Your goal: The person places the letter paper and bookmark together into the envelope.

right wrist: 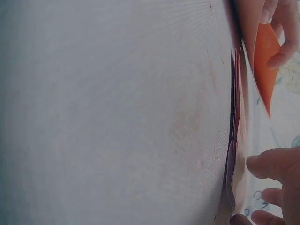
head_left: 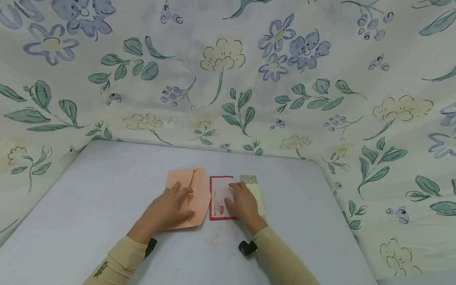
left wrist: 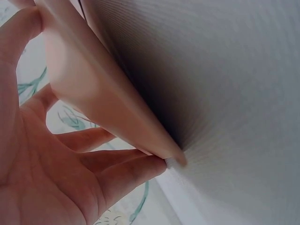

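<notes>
A peach envelope lies on the white table with a fold running down its face. My left hand rests on it, fingers spread and thumb near its lower part. In the left wrist view, several fingertips touch the same face of the envelope, and one is right at its edge. Just right of it is a white card with a red border and a small red picture near the bottom. My right hand is over the card's right side, thumb and fingers apart and relaxed. Its palm side is hidden in the head view.
Partly under my right hand lies a cream paper with a patterned band. The white table extends around the papers. A floral cloth hangs behind it and at both sides. Black wrist bands show below the sleeves.
</notes>
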`<state>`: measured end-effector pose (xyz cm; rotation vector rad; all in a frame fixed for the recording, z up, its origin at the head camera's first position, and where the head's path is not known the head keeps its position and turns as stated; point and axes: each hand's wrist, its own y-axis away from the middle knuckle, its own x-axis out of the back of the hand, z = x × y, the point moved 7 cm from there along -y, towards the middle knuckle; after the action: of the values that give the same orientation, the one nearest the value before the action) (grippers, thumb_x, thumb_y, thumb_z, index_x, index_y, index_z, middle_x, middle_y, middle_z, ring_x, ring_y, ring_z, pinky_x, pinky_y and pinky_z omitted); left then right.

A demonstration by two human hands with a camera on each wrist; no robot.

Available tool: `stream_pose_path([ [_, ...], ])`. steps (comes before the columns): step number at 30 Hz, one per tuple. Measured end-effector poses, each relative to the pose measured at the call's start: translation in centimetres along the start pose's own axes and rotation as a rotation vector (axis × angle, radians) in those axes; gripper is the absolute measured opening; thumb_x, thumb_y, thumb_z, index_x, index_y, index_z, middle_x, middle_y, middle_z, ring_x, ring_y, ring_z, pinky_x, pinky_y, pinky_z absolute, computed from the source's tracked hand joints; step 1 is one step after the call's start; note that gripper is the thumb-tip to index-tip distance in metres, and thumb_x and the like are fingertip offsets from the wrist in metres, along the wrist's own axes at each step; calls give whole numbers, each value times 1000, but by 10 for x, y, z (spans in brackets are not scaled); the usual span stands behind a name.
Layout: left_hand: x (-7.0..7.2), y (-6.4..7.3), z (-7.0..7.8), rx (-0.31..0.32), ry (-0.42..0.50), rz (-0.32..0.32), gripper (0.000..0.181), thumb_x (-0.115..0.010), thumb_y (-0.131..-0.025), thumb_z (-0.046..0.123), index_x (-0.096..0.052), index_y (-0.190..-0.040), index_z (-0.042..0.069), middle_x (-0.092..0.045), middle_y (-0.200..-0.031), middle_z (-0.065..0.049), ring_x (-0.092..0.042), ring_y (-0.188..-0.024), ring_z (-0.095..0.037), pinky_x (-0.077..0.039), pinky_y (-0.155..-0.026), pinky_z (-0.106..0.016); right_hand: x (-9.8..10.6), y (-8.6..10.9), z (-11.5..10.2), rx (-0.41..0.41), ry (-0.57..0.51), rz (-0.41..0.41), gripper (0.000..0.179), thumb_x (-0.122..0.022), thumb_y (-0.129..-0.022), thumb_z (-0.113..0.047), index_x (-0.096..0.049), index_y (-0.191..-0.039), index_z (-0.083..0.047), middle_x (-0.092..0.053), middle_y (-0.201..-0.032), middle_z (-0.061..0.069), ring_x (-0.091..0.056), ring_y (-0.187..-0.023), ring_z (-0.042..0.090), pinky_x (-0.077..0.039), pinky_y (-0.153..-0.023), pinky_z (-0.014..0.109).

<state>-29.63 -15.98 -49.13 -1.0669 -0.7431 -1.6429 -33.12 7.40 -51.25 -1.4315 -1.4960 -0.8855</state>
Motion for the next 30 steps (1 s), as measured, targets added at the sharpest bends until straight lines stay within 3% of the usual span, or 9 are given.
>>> stream_pose_path([
  [6, -1, 3, 2, 2, 2, 9, 67, -78, -85, 48, -58, -140, 16, -39, -152, -34, -41, -130, -66, -43, -98, -70, -2, 1, 0, -33, -29, -24, 61, -82, -86, -34, -60, -140, -17, -52, -141, 10, -59, -123, 26, -51, -101, 41],
  [18, -3, 6, 6, 10, 15, 20, 68, -78, -84, 48, -57, -140, 16, -38, -153, -34, -40, -130, -65, -43, -99, -69, 0, 6, 1, -45, -125, -14, 59, -82, -87, -26, -59, -139, -13, -50, -142, 15, -54, -128, 30, -47, -107, 44],
  [30, -1, 8, 11, 2, 15, 17, 67, -79, -85, 46, -58, -139, 13, -38, -152, -35, -40, -133, -63, -40, -103, -68, -6, 7, 5, -40, -191, -23, 46, -79, -89, -21, -64, -131, -8, -59, -122, 14, -57, -108, 26, -50, -101, 44],
])
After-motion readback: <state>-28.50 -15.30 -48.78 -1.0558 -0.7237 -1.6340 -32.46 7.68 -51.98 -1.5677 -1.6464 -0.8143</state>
